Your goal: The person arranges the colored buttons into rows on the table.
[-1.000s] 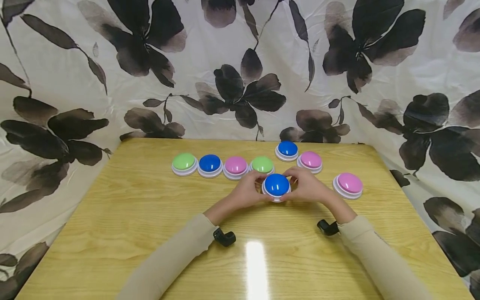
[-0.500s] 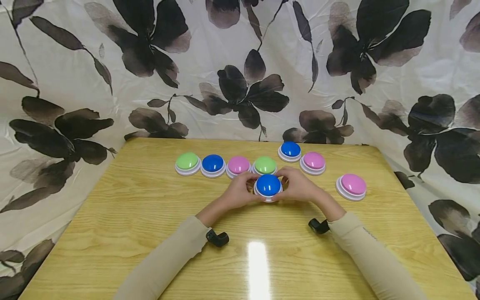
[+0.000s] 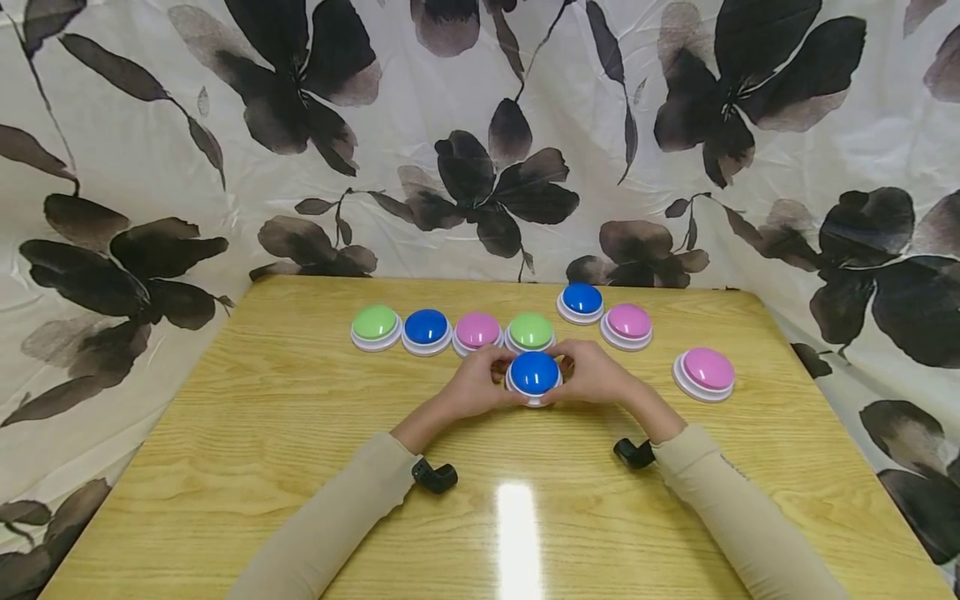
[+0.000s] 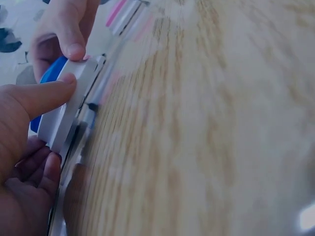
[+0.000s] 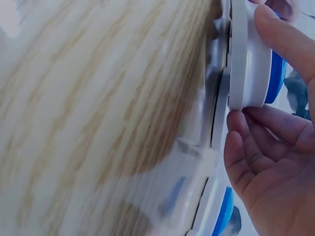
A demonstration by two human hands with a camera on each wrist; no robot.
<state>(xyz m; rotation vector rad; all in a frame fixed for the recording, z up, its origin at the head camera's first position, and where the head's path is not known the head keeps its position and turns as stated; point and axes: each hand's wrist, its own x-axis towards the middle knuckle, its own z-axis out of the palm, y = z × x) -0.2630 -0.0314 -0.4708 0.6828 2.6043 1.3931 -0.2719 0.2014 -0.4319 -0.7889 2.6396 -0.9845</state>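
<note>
Both hands hold one blue push button (image 3: 534, 374) with a round white base, dome up, in the middle of the head view. My left hand (image 3: 480, 385) grips its left side, thumb at the near edge and fingers toward the far side. On the right side my right hand (image 3: 596, 375) grips it in the same way. In the left wrist view the thumb (image 4: 54, 96) presses the white rim. The right wrist view shows the fingertips (image 5: 238, 120) at the base's edge. Just behind the held button sits a green push button (image 3: 530, 330), its base partly hidden.
Left of that green button, a pink button (image 3: 477, 331), a blue button (image 3: 426, 327) and another green button (image 3: 375, 323) form a row. Behind right are a blue button (image 3: 581, 299) and a pink button (image 3: 628, 322); another pink button (image 3: 707, 370) lies farther right. Floral cloth (image 3: 480, 233) borders the wooden table (image 3: 300, 417).
Both hands have moved left with the blue push button, from right of the nearer green button to in front of it. In the last half second they barely moved, slightly toward me.
</note>
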